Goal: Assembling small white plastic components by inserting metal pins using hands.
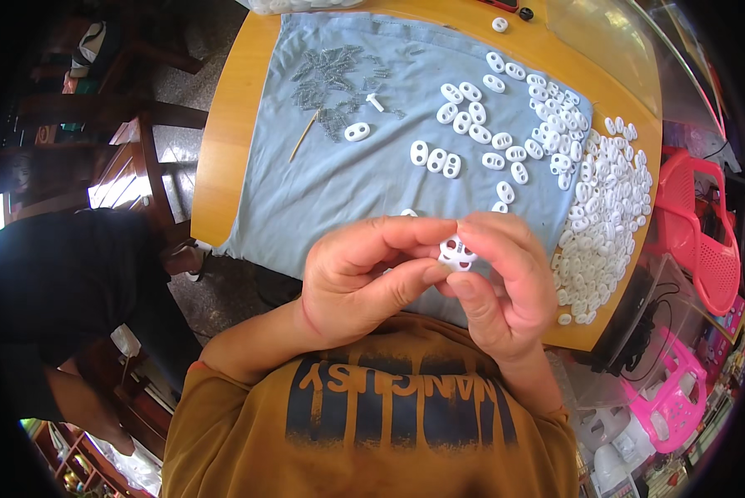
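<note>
My left hand (377,266) and my right hand (509,286) meet close to my chest, in front of the table's near edge. Between their thumbs and forefingers they pinch a white plastic two-hole cord lock (456,254). A small grey spring seems to show between its holes, though the fingers cover its sides. Beyond the hands, three white cord lock pieces (436,160) lie in a row on the blue cloth (306,199). Farther left sit one more oval piece (357,132), a small white stem-shaped part (375,102) and a pile of thin grey springs (327,70).
A thin wooden stick (303,135) lies beside the springs. Many white pieces (605,199) heap along the right side of the wooden table (223,166). Pink plastic chairs (696,232) stand at the right. Another person in dark clothes (73,282) is at the left.
</note>
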The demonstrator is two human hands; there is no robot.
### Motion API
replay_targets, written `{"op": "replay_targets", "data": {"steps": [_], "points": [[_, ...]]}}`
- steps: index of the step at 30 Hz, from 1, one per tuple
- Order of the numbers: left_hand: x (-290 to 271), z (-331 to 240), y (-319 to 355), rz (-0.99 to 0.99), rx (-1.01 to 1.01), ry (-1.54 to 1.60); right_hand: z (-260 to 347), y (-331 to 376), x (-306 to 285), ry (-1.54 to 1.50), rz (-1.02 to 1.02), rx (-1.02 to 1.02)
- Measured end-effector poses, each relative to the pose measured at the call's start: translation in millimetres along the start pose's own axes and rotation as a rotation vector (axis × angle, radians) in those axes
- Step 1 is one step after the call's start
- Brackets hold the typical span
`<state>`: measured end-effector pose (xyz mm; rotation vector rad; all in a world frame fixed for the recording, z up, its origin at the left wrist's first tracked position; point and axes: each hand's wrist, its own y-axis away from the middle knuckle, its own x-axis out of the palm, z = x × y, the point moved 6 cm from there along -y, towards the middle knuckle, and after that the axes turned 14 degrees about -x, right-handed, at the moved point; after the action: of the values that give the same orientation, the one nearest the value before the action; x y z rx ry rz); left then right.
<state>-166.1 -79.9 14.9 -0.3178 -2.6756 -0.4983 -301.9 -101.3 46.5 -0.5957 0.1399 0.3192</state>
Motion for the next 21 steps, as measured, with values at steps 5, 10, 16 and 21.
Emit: {"op": "replay_targets", "data": {"steps": [5, 10, 16, 21], "points": [[1.1, 3.4, 2.6, -0.008, 0.041, 0.007, 0.8, -0.4, 1.1, 0.024, -0.015, -0.101], [1.9, 6.2, 4.9, -0.078, 0.107, 0.008, -1.1, 4.9, 6.2, -0.015, -0.07, -0.071], [-4.6, 10.8, 7.7, -0.131, 0.156, -0.114, -7.5, 8.3, 10.9, 0.024, -0.066, -0.08], [-3.7, 2.3, 3.3, -0.064, 0.113, -0.022, -9.6, 7.2, 12.3, -0.01, -0.066, -0.047]]}}
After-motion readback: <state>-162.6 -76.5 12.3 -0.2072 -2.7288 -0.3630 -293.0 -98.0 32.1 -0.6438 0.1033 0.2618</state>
